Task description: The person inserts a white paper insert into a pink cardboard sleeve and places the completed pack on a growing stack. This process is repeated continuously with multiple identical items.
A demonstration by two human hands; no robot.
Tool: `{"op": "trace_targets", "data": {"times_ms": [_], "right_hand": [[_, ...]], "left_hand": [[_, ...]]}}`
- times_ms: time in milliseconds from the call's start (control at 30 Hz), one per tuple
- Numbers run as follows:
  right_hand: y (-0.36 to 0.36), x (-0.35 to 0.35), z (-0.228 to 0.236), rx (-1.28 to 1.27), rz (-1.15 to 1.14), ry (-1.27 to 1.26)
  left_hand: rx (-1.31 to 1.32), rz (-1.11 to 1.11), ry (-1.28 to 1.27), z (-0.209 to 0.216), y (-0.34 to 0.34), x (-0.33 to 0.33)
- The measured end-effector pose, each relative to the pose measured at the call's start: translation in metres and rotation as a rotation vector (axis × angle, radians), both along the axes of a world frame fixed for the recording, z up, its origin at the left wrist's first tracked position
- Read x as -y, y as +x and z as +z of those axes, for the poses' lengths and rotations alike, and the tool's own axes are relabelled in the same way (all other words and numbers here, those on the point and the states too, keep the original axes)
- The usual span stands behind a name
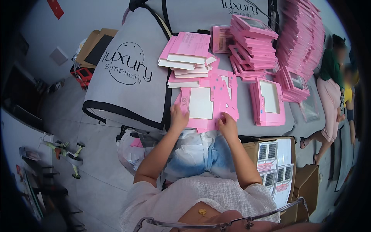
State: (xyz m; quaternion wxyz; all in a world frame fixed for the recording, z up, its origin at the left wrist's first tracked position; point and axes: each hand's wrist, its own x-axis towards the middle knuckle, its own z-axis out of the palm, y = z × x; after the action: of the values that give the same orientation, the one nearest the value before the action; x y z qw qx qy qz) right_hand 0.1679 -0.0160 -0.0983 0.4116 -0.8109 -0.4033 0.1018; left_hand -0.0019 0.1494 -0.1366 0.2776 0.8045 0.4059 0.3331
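Observation:
A flat pink cardboard box blank (206, 104) with a white window panel lies at the near edge of the grey table (243, 116). My left hand (179, 117) presses on its left near corner. My right hand (228, 125) rests on its right near edge, fingers on the pink flap. Neither hand has lifted the blank; both touch it flat on the table.
Behind the blank lies a pile of pink and white flat blanks (189, 58). Finished pink window boxes (267, 101) are stacked to the right and in tall stacks (301, 42) at the back. A grey printed bag (127, 73) lies left. A cardboard box of white inserts (274, 162) stands by my right knee. Two people (332, 89) stand at the right.

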Motion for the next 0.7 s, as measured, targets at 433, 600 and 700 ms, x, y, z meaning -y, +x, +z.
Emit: {"op": "trace_targets", "data": {"times_ms": [433,600,700], "right_hand": [[-0.023,0.025,0.043,-0.322,-0.02,0.419],[-0.044,0.055,0.103,0.329,0.188,0.454],[-0.052,0.065,0.123,0.619,0.379,0.441]], "left_hand": [[0.293,-0.234,-0.737,0.018,-0.005,0.062],[0.863,-0.415,-1.137,0.129,0.008,0.11],[1.186,-0.533,-1.44,0.153,0.005,0.105]]}}
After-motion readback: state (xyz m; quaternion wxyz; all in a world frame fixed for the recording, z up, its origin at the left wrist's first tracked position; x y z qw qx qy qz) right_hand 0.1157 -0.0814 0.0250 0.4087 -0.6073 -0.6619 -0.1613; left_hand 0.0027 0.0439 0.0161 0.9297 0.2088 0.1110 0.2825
